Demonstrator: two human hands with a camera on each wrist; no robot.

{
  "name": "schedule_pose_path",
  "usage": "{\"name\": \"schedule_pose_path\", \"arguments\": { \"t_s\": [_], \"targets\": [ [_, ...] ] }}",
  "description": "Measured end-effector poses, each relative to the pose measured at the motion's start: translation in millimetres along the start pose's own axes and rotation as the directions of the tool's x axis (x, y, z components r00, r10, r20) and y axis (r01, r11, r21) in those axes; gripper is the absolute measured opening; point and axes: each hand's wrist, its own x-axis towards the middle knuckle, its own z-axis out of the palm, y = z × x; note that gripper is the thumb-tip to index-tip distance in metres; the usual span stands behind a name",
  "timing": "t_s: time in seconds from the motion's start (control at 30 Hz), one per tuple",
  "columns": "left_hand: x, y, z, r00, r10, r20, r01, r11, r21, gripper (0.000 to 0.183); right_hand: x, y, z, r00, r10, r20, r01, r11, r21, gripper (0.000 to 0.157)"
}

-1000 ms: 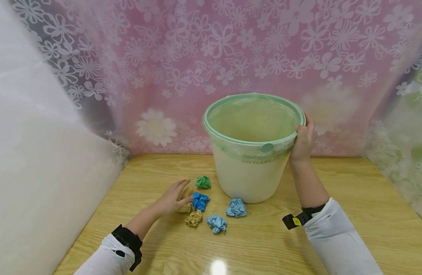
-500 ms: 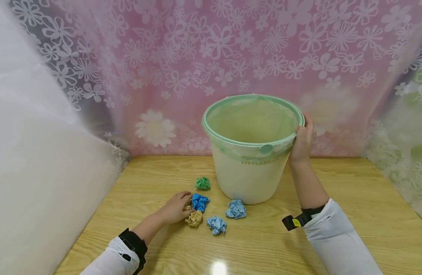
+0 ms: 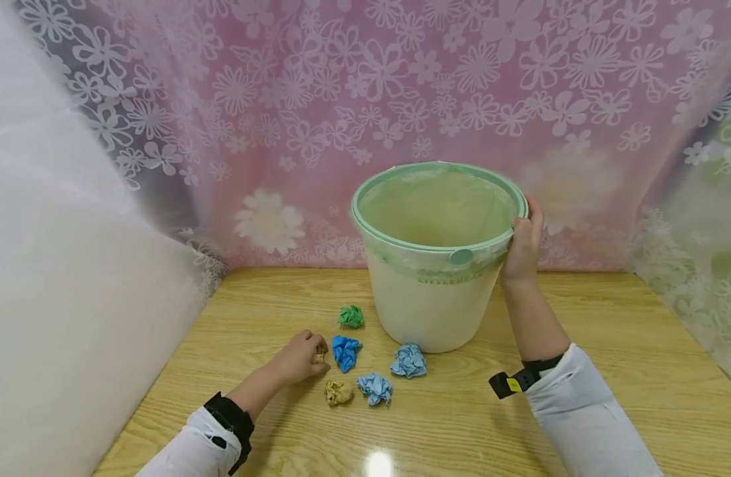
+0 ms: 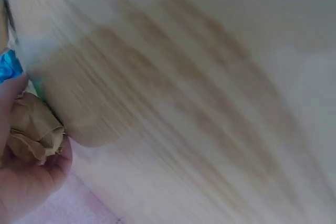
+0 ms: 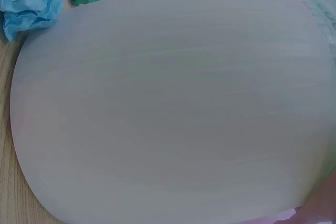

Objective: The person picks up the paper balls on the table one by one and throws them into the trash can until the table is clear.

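Note:
My left hand (image 3: 300,358) pinches a crumpled brown paper ball (image 4: 34,128) between thumb and fingers, low over the table. Just right of it lies a dark blue paper ball (image 3: 345,352). A second brown paper ball (image 3: 338,393) rests nearer to me. At the right, my right hand (image 3: 523,248) grips the green rim of a white bucket (image 3: 434,305), fingers behind it and thumb in front. The bucket stands upright, lined with a thin translucent bag. In the right wrist view its pale wall fills most of the picture.
A green paper ball (image 3: 351,317) lies left of the bucket. One light blue paper ball (image 3: 409,361) sits against the bucket's base, another light blue paper ball (image 3: 375,389) nearer to me. Behind the wooden table (image 3: 461,424) hangs a pink flowered curtain (image 3: 318,132).
My left hand has lowered, closed its fingers on the brown paper ball and drawn it slightly left, away from the dark blue one. The other brown ball shifted toward me. My right hand stayed put.

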Motion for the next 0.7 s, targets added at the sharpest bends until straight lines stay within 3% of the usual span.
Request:
{"name": "schedule_pose_path", "arguments": {
  "t_s": [0.37, 0.57, 0.7],
  "targets": [
    [6.4, 3.8, -14.3, 0.982, -0.18, 0.051, 0.183, 0.981, -0.066, 0.016, 1, 0, 1.3, 1.0, -0.007, -0.001, 0.007, 1.0, 0.014, 0.055],
    [12.1, 8.4, -21.0, 0.978, -0.202, 0.046, 0.205, 0.976, -0.076, 0.014, 1, 0, 0.9, 1.0, -0.006, -0.005, 0.006, 1.0, 0.015, 0.054],
    [17.3, 13.7, -30.8, 0.983, -0.185, 0.023, 0.186, 0.977, -0.105, 0.013, 1, -1, 0.5, 1.0, -0.004, -0.001, 0.004, 1.0, 0.004, 0.054]
  ]
}}
